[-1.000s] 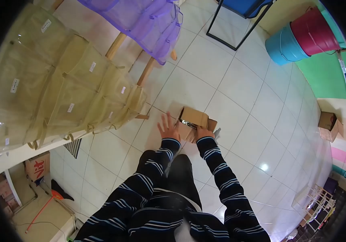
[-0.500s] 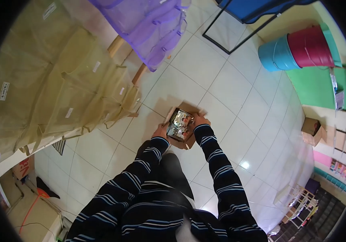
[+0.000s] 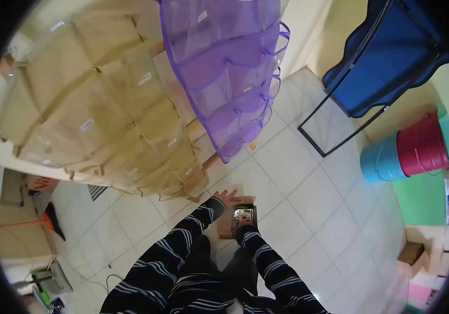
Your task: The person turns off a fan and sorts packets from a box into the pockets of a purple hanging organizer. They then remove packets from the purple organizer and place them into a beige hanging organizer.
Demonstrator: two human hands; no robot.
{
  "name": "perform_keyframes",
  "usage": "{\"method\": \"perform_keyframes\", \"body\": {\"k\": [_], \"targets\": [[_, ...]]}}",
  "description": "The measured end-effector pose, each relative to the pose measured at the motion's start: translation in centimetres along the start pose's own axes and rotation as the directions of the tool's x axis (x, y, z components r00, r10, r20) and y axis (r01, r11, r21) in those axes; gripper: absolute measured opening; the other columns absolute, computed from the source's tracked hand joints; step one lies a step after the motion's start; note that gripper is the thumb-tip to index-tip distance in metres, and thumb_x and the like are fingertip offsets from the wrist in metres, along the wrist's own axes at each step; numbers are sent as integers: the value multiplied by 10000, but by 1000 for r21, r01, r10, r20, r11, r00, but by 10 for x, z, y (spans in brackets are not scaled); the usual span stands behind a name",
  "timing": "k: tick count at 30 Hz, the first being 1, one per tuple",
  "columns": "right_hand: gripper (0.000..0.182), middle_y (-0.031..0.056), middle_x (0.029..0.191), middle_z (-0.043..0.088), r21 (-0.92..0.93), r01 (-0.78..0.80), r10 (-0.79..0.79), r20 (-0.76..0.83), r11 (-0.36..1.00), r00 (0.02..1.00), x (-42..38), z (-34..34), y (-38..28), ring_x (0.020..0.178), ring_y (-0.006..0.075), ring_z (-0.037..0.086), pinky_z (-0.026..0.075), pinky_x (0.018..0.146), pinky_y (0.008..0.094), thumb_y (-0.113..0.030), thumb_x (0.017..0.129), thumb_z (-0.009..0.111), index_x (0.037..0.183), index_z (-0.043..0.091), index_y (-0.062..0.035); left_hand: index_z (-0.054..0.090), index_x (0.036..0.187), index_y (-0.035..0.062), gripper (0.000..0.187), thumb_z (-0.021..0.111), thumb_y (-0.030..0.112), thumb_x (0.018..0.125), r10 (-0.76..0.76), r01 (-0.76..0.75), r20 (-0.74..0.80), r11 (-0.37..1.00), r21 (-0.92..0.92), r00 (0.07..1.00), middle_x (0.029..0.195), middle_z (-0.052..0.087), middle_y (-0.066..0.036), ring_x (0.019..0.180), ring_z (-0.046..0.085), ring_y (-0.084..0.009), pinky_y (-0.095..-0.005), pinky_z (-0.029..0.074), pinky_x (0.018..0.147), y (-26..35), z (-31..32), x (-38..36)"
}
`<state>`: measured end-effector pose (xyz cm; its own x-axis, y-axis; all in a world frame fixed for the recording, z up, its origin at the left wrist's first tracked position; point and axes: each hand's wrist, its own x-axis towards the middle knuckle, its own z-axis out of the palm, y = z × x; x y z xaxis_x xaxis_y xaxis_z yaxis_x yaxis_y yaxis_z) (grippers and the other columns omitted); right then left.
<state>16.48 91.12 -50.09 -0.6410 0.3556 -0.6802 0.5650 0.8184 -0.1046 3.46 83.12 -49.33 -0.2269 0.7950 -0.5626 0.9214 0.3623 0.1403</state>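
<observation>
L grip up to far corner, box swung straighter since last frame

Since the earlier frame, L grip [image 3: 225,198] has gone from the box's left side to its far-left corner, and R grip [image 3: 245,224] has gone from the far-right edge to the near end. Box [image 3: 225,224] has turned too: long axis slanted then, now runs approx. straight out from my body, near end to far end.

Key relation: R grip is nearer, w/ fingertips reaching into the opening over the shiny packet [image 3: 247,212]. Packet lies just ahead of & under those fingers; most of the box extends ahead of R grip, w/ a side flap off to its left. From L grip, packet is to the right & back toward me, w/ the far flap [image 3: 245,199] just beside my fingers.

Opening faces up; box sits on the floor [image 3: 287,212]. Packet's long axis partly hidden by R fingers, can't confirm.

L grip: wide, fingers spread, nothing held that I can see; flap contact unclear. R grip: can't tell if it's pinching the packet or only resting there.
</observation>
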Motion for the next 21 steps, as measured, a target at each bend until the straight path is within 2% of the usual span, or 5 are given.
{"method": "perform_keyframes", "body": {"k": [3, 7, 14, 18, 21], "targets": [[303, 124, 948, 551, -221, 758, -631, 439, 614, 640, 11, -10, 11, 890, 236, 518, 402, 774, 346, -294, 764, 391, 934, 550, -100, 251, 1218, 296, 490, 398, 188, 763, -237, 234, -245, 971, -41, 940, 1303, 153, -112, 1143, 258, -317, -537, 246, 861, 22, 13, -3], [356, 140, 986, 532, 258, 326, -264, -246, 910, 933, 41, 104, 6, 967, 258, 482, 394, 795, 347, -331, 755, 415, 956, 545, -69, 423, 1130, 122, 444, 470, 296, 725, -348, 188, -366, 894, -406, 863, 1320, 91, -112, 1212, 112, -267, -490, 163, 925, 74, 49, -27], [388, 156, 950, 539, 761, -232, 120, 201, 606, 972, 47, 121, 11, 908, 284, 512, 411, 768, 363, -386, 769, 417, 970, 514, -69, 505, 1036, 100, 474, 571, 360, 645, -447, 404, -209, 888, -220, 870, 1323, 45, -133, 1215, 45, -314, -531, 168, 907, 77, 19, -63], [402, 91, 741, 600, 543, 67, -80, 0, 837, 997, 23, 78, 50, 707, 219, 571, 441, 619, 323, -384, 630, 640, 816, 584, -32, 520, 986, 108, 364, 507, 323, 693, -476, 376, -174, 831, -411, 862, 1323, 62, -103, 1216, 45, -300, -542, 168, 900, 71, 46, -80], [296, 16, 713, 581, 994, -4, -106, 16, 109, 994, -64, -59, 44, 590, 79, 521, 429, 532, 237, -241, 653, 671, 799, 595, 5, 481, 1041, 94, 391, 483, 302, 710, -373, 150, -147, 660, -736, 916, 1246, 265, -133, 1110, 270, -339, -502, 274, 859, 44, 70, -19]]}}
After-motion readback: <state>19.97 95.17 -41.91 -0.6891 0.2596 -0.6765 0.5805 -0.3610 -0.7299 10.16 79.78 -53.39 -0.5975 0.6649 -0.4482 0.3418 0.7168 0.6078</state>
